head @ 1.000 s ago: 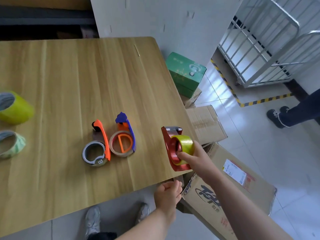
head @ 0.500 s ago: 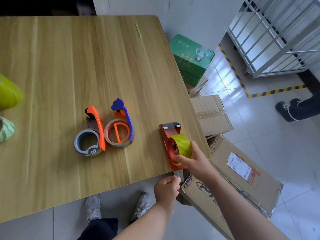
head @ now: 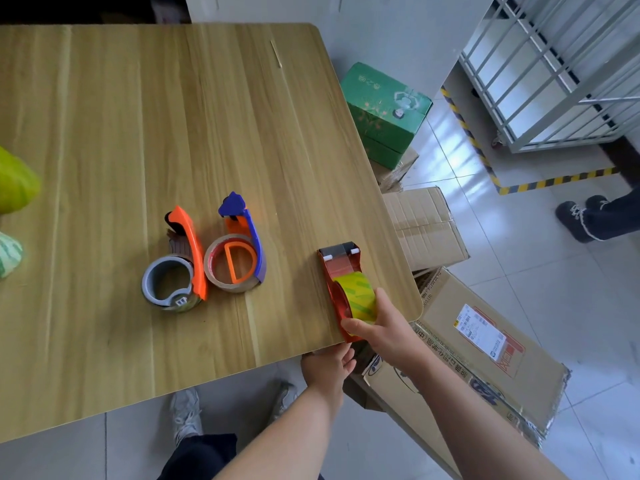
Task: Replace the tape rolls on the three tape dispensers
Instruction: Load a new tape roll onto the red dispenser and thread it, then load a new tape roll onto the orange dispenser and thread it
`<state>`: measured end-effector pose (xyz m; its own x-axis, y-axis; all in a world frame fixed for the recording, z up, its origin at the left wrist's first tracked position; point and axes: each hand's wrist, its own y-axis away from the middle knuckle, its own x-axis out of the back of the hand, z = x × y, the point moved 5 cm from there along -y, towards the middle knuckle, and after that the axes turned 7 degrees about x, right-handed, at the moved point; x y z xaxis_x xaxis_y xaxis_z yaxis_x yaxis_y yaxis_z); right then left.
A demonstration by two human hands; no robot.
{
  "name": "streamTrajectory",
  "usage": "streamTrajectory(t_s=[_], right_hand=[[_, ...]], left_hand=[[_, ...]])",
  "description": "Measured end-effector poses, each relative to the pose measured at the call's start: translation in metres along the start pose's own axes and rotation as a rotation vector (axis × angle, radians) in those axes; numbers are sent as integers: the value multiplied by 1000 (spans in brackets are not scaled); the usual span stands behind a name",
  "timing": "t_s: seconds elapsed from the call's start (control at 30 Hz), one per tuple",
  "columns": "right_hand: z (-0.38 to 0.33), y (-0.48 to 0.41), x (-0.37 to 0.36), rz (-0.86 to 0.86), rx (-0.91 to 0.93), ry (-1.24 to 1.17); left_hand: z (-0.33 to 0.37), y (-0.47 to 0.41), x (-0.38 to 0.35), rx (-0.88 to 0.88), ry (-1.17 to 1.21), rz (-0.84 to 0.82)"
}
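A red tape dispenser carrying a yellow-green tape roll rests near the table's front right corner. My right hand grips that roll and the dispenser's near end. My left hand is at the table's front edge just below the dispenser, fingers curled at the edge; what it touches is hidden. Further left lie an orange dispenser with a grey core and a blue dispenser with a brown, nearly spent roll.
Two spare rolls, a yellow-green one and a pale green one, sit at the wooden table's left edge. Cardboard boxes and a green box crowd the floor to the right. Another person's feet stand far right.
The red dispenser with its roll has come down from a lifted, tilted pose to lie on the table near the corner. My left hand has risen to the table edge.
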<state>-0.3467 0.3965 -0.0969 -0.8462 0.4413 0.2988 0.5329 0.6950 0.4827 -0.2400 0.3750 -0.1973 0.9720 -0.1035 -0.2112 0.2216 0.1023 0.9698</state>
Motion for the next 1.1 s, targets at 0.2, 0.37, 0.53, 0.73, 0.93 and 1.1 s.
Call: streamTrajectory(t_s=[0.2, 0.37, 0.53, 0.73, 0.93, 1.1], right_hand=[[4, -3, 3, -16, -7, -36], [9, -1, 5, -18, -27, -32], [8, -2, 9, -10, -36, -2], [18, 1, 11, 70, -60, 131], [3, 8, 21, 188, -33, 298], [-41, -1, -1, 138, 47, 322]], left_hand=[[2, -1, -7, -26, -108, -137], [-3, -3, -1, 89, -93, -253], [-1, 1, -5, 123, -117, -244], [-8, 2, -1, 204, -267, -122], [6, 22, 12, 309, -442, -75], [66, 46, 26, 92, -521, -6]])
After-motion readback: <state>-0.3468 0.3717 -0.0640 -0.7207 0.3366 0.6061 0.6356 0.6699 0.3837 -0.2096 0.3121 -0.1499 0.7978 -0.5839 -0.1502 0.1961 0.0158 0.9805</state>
